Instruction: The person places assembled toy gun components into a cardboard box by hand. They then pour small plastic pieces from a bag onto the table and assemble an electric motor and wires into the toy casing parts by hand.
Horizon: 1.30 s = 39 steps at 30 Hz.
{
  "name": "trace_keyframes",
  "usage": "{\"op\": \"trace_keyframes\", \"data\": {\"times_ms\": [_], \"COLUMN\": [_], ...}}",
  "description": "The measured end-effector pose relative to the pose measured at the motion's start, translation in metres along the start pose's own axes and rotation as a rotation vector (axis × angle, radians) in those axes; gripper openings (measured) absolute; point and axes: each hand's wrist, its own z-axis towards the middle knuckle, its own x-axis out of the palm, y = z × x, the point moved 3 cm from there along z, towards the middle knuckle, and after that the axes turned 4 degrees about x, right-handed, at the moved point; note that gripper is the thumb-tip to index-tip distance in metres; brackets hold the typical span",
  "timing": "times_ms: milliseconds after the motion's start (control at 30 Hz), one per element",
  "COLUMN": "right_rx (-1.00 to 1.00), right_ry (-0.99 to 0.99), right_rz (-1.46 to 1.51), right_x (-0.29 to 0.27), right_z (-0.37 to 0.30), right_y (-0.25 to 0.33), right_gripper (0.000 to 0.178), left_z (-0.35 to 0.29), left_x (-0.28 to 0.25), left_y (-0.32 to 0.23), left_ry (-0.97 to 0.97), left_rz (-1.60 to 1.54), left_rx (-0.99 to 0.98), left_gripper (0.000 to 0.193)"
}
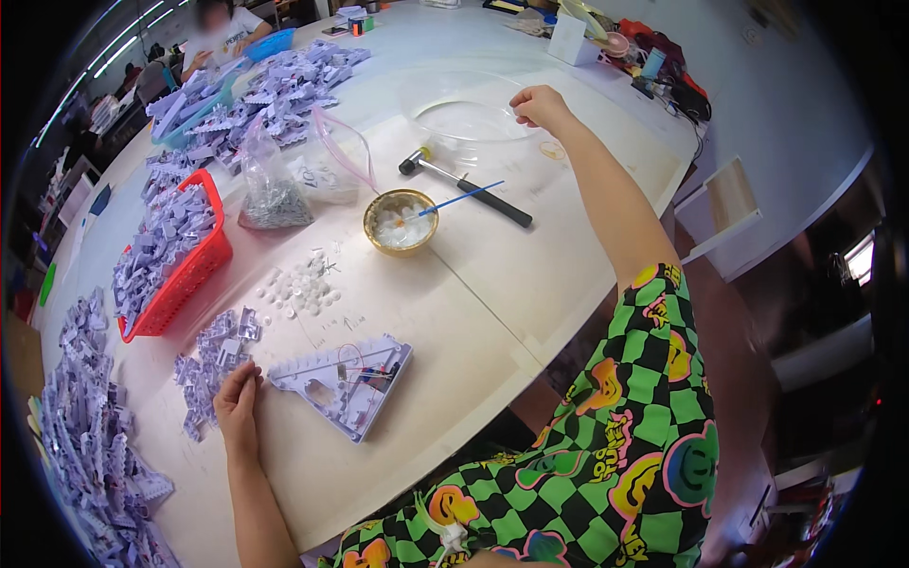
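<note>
A lavender triangular plastic housing [327,399] with thin red and blue wires and a small dark board inside lies on the table in front of me. Just left of it, my left hand [237,399] rests by a loose group of small lavender plastic parts [210,364], fingertips pressed together; what they hold, if anything, is hidden. My right arm stretches far out. At the right rim of a shallow, clear plastic bowl [453,121], my right hand [542,106] has its fingers curled and pinched, and I cannot make out anything in them.
A gold bowl [401,248] holds white stuff and a blue stick [464,197], beside a black-handled mallet [492,202]. Small white discs [301,287], a bag of screws [275,204], a red basket [180,284] and heaped lavender housings [95,426] lie leftward. Another person [222,38] sits far left.
</note>
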Motion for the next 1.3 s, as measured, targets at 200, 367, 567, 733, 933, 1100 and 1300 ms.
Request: {"op": "trace_keyframes", "data": {"times_ms": [200,367,567,733,933,1100,1300], "right_rx": [0.137,0.162,0.082,0.081,0.012,0.002,-0.187], "right_ry": [0.06,0.118,0.085,-0.037,-0.051,-0.017,0.043], "right_rz": [0.039,0.371,0.298,0.3,-0.012,0.053,-0.358], "right_x": [0.028,0.027,0.008,-0.007,-0.008,0.002,0.021], "right_z": [0.015,0.018,0.005,-0.007,-0.016,0.009,0.033], "right_y": [0.006,-0.027,-0.03,-0.033,-0.018,-0.034,-0.022], "right_gripper": [0.025,0.019,0.024,0.026,0.021,0.018,0.018], "left_z": [-0.007,-0.004,-0.003,-0.003,-0.006,-0.006,-0.006], "left_x": [-0.013,-0.011,-0.011,-0.01,-0.01,-0.006,-0.008], "left_y": [0.009,0.012,0.008,0.008,0.006,0.003,0.005], "left_ry": [-0.027,-0.033,-0.036,-0.024,-0.04,-0.041,-0.037], "left_rz": [-0.033,-0.034,-0.023,-0.052,-0.029,-0.034,-0.067], "left_rx": [-0.013,-0.017,-0.001,0.004,-0.003,-0.018,-0.031], "left_gripper": [0.022,0.023,0.023,0.023,0.023,0.022,0.021]}}
